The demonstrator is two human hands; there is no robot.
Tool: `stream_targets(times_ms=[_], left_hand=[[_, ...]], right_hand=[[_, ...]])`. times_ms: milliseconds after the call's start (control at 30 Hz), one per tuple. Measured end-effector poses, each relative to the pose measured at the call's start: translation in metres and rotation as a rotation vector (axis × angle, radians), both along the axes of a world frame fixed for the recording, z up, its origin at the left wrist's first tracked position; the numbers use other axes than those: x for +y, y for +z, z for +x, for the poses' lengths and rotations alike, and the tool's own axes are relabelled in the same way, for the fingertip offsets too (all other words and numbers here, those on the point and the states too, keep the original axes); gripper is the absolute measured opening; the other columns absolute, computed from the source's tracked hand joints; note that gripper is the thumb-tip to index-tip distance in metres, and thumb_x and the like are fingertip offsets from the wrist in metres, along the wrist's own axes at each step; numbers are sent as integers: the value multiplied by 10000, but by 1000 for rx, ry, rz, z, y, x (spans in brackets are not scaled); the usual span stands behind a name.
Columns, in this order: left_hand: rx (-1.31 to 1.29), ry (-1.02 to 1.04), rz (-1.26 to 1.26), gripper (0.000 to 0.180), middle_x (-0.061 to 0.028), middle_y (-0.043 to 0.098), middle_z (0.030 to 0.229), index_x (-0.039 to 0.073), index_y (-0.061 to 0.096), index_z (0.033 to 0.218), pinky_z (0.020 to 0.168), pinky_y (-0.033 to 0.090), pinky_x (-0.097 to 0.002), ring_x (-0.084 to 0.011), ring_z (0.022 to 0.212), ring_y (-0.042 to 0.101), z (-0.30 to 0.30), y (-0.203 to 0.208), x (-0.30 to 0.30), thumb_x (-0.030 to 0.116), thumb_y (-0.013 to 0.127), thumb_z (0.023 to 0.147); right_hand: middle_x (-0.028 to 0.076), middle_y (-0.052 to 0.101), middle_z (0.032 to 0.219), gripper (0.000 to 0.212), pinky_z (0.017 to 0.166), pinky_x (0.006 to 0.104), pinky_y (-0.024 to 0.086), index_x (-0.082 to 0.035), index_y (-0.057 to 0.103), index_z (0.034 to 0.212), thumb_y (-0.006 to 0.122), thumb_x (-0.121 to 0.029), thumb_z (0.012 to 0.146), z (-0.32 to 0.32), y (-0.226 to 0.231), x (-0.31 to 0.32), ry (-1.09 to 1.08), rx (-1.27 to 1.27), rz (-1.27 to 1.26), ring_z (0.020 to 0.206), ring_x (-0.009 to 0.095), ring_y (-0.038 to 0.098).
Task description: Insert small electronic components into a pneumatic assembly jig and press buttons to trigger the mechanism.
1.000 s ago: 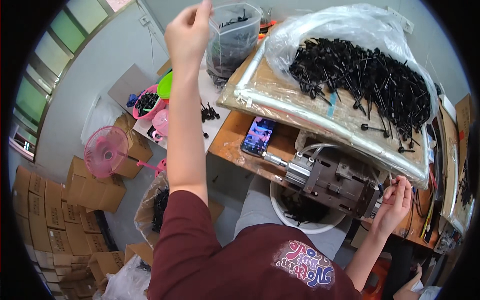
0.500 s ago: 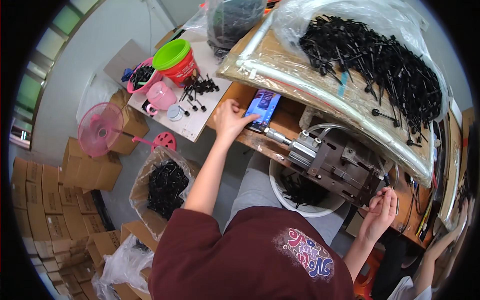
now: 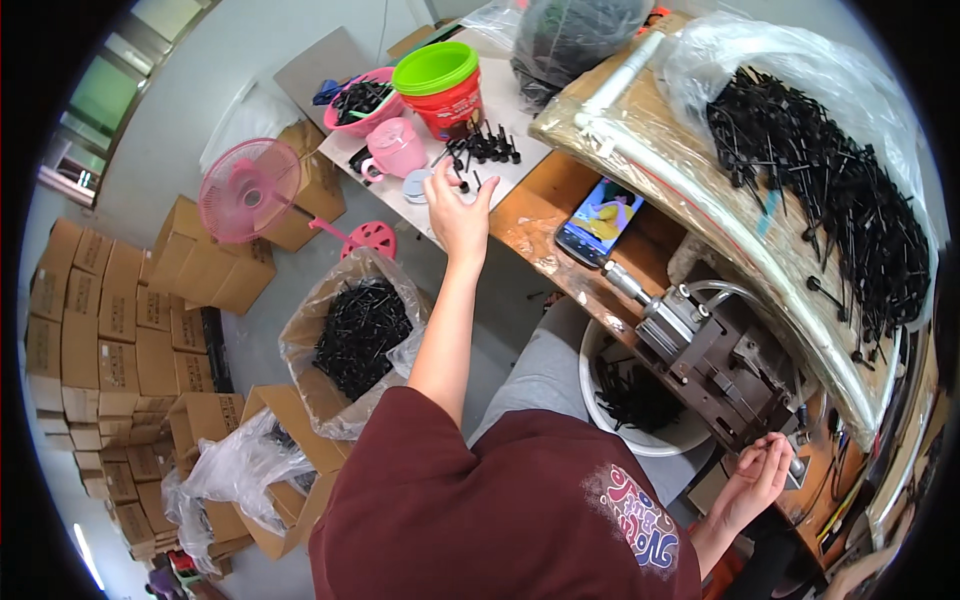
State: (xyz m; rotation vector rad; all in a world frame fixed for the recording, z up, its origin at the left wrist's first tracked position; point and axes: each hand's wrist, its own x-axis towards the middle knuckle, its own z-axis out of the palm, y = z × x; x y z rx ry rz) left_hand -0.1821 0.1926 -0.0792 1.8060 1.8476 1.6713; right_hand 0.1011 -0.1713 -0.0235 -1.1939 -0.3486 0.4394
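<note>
My left hand (image 3: 460, 220) is over the edge of the white side table (image 3: 512, 185), its thumb and fingers spread around nothing I can see held. Just beyond its fingertips stand several black plastic parts (image 3: 490, 145) with thin stems and round heads. A grey round lid (image 3: 417, 186) lies beside those fingers. At the right end of the dark metal machine (image 3: 725, 375), my right hand (image 3: 752, 480) is closed in a pinch; what it holds, if anything, is hidden. A phone (image 3: 600, 222) with a lit screen rests on the wooden bench, left of the machine's silver cylinder (image 3: 672, 325).
Black parts are heaped on the plastic-covered board (image 3: 640, 130). Under the machine sits a white basket (image 3: 655, 440). A lined sack (image 3: 300, 335) of black parts, a pink fan (image 3: 250, 190) and stacked cartons (image 3: 120, 350) stand left. On the side table are a red bucket (image 3: 440, 105) and pink jug (image 3: 397, 150).
My left hand has left the phone and reached to the black parts on the side table. The phone's screen shows a different picture. My right hand stays by the machine's end.
</note>
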Motion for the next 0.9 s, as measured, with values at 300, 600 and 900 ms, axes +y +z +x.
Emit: stream_targets(times_ms=[300,600,900], left_hand=[[193,-170,281,152,-55,630,797,7,688,906,709,491,-324,-191,713,627,8,-2,0,135,612,934],[-935,-1295,-901,326,16,503,832,25,466,1302,613,408,-195,-54,715,504,86,79,-131,140,497,999],[-221,-1685,-567,348,-135,651,1097,-3,672,1148,774,588,-286,-193,937,681,124,94,-191,-56,693,805]], right_hand=[[95,603,907,151,565,184,374,14,580,1037,511,-114,998,-7,2,-2,7,13,16,620,72,487],[128,655,978,269,660,229,492,52,559,1196,572,-60,952,-14,11,17,138,1,-140,730,119,610],[175,686,859,184,533,234,497,22,577,1020,527,-153,995,-5,19,31,316,105,-81,593,163,651]])
